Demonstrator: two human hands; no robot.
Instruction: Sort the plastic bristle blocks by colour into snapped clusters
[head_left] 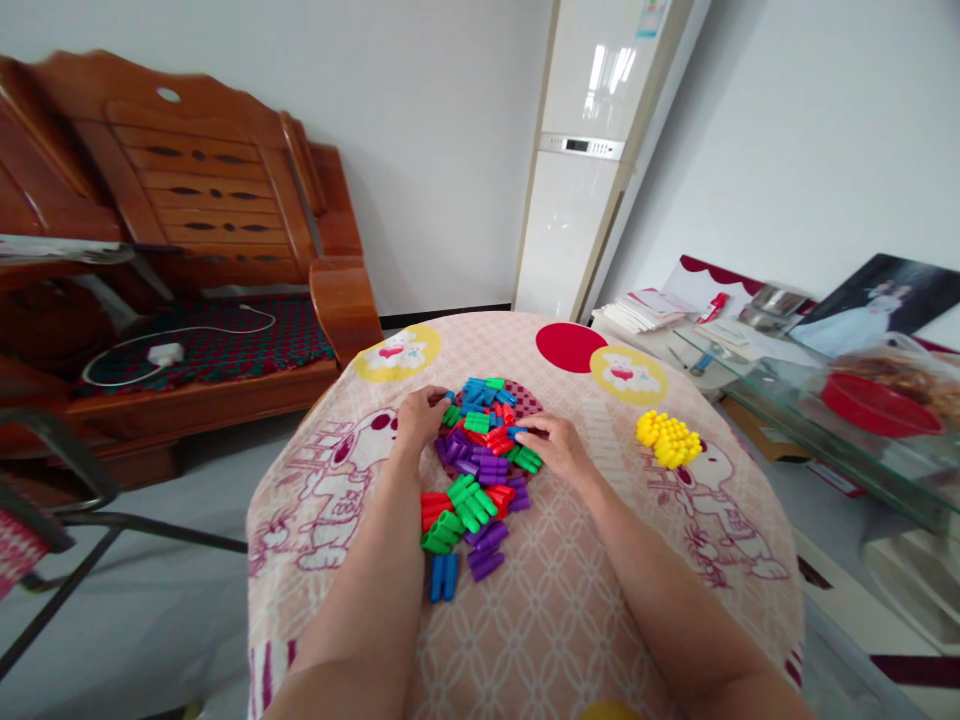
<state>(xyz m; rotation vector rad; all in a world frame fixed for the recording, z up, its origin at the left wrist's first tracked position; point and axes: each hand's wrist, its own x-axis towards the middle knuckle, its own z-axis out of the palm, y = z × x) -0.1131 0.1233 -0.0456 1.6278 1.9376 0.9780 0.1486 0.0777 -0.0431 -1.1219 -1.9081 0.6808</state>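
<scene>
A pile of plastic building pieces in several colours lies on the round table. At its left side my left hand (421, 415) is closed, its fingertips pinching a blue piece (449, 396). On the right side my right hand (556, 443) has thumb and fingers on another blue piece (516, 432). Between the hands are red pieces (496, 438), a green piece (477, 422) and purple pieces (492, 468). Nearer to me lie green pieces (472, 503), a purple piece (486, 566) and a blue piece (443, 577). The fingers partly hide what they hold.
A cluster of yellow pieces (668, 438) sits apart at the right of the patterned tablecloth (570, 590). A glass-topped table (795, 400) with a red bowl (877, 405) stands to the right. A wooden bench (217, 210) is at the left, a white cabinet-shaped unit (577, 200) behind.
</scene>
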